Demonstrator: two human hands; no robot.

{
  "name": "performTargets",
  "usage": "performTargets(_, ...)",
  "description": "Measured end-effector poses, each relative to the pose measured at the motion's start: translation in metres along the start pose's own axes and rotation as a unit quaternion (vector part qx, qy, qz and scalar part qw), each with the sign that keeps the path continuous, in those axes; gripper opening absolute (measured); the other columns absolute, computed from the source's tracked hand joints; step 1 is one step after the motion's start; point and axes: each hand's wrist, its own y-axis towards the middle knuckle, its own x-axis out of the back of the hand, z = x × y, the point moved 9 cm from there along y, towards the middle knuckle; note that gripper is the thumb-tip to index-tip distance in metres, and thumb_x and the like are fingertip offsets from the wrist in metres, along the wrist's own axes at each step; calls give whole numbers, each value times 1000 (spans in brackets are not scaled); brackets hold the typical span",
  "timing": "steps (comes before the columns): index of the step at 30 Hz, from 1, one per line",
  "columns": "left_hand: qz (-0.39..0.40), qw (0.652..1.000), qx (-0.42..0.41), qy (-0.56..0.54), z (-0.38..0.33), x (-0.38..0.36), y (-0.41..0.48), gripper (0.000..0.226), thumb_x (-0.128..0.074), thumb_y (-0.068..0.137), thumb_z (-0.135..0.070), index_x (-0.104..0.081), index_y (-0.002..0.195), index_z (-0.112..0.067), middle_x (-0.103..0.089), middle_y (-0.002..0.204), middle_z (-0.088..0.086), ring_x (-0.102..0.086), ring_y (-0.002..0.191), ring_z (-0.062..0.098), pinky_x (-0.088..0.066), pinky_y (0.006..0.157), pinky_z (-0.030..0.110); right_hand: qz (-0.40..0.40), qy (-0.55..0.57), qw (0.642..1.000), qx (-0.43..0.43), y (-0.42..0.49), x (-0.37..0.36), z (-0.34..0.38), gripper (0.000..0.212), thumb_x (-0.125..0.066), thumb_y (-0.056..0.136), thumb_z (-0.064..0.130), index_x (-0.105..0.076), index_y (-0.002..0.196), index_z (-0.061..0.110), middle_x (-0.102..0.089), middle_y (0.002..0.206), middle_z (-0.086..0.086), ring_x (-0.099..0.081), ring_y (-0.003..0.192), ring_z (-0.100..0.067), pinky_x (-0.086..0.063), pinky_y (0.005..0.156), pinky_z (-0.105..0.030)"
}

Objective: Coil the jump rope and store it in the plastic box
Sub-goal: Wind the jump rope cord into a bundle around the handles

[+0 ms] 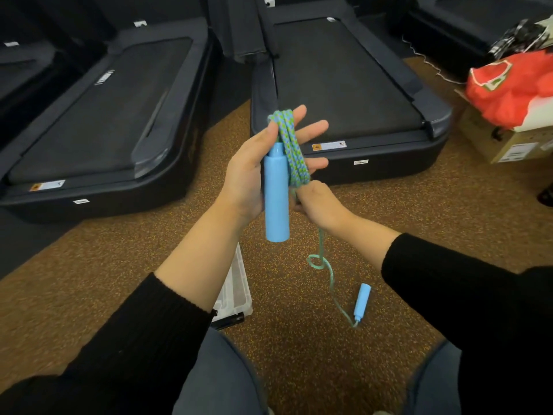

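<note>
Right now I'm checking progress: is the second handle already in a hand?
No, the second handle dangles free on the rope below the right hand.

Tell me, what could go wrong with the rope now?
The loose rope hanging below the right hand has a small loop like a knot; it may tighten and snag the winding. The coils lie over the left hand, whose fingers are spread, so they could slip off. The second handle dangles and might swing about.
</note>
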Motion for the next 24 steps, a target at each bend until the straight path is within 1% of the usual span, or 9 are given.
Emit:
performTargets(2, -7, 1000, -4, -7, 0, 3, 1, 41, -23, 101, -25, -46, 131, -10, -71, 108, 9, -71, 83, 27, -55, 82, 35, -1, 15, 1000, -1, -7, -6, 1, 63, -41, 99, 20, -38, 36, 22, -35, 31, 10, -24, 33, -1, -23, 41, -15)
performTargets(4, -7, 1000, 2, 4, 3, 5, 1, 40, -22, 101, -24, -43, 133, -11, -72, 105, 9, -71, 83, 28, -55, 83, 34, -4, 33, 999, -6, -14, -8, 6, 62, -41, 100, 11, -38, 39, 22, -39, 28, 10, -35, 28, 1, -28, 38, -6)
performTargets(6, -6, 1000, 8, 23, 8, 6, 0, 39, -22, 101, -23, -42, 133, -12, -73, 103, 9, -71, 83, 27, -55, 83, 33, -7, 33, 999, -1, -18, -6, 10, 58, -40, 100, 6, -36, 42, 17, -39, 26, 10, -39, 27, 3, -31, 38, -4)
performTargets(9, -3, 999, 16, 29, 14, 9, 0, 38, -23, 101, -22, -41, 133, -12, -73, 101, 9, -71, 87, 27, -54, 83, 32, -13, 25, 1000, 6, -21, -6, 8, 58, -42, 99, 12, -34, 43, 18, -36, 27, 10, -33, 29, 0, -27, 41, -9)
performTargets(11, -4, 999, 21, 24, 16, 14, 0, 38, -25, 101, -21, -40, 134, -10, -73, 102, 9, -70, 94, 29, -54, 85, 32, -14, 16, 1000, 13, -20, -8, 5, 60, -45, 98, 20, -34, 39, 24, -33, 31, 10, -26, 35, -2, -24, 47, -21)
performTargets(13, -8, 999, 30, 26, 19, 19, 0, 40, -28, 100, -21, -39, 137, -8, -71, 105, 11, -68, 100, 31, -53, 88, 33, -10, 22, 999, 26, -21, -9, 1, 61, -48, 95, 30, -33, 36, 22, -30, 34, 11, -22, 40, -6, -21, 51, -26)
performTargets(17, -19, 997, 55, 59, 25, 32, -2, 42, -29, 100, -21, -38, 139, -9, -67, 113, 15, -66, 105, 30, -52, 92, 33, 0, 9, 997, 72, -31, -6, 7, 56, -50, 95, 29, -32, 44, 17, -26, 41, 8, -19, 41, -7, -22, 52, -26)
performTargets(22, -25, 986, 100, 134, 43, 45, -7, 42, -39, 93, -25, -43, 133, -13, -64, 113, 14, -67, 98, 23, -51, 94, 34, 69, -103, 985, 120, -40, -11, 31, 50, -54, 89, 29, -31, 46, 23, -26, 44, 11, -22, 46, -5, -20, 50, -26)
performTargets(24, -16, 971, 119, 209, 52, 48, -10, 35, -40, 96, -21, -52, 123, -1, -61, 120, 10, -63, 103, 13, -46, 97, 31, 87, -111, 981, 131, -40, -9, 41, 47, -54, 86, 28, -33, 44, 25, -29, 44, 11, -27, 49, -6, -23, 52, -26)
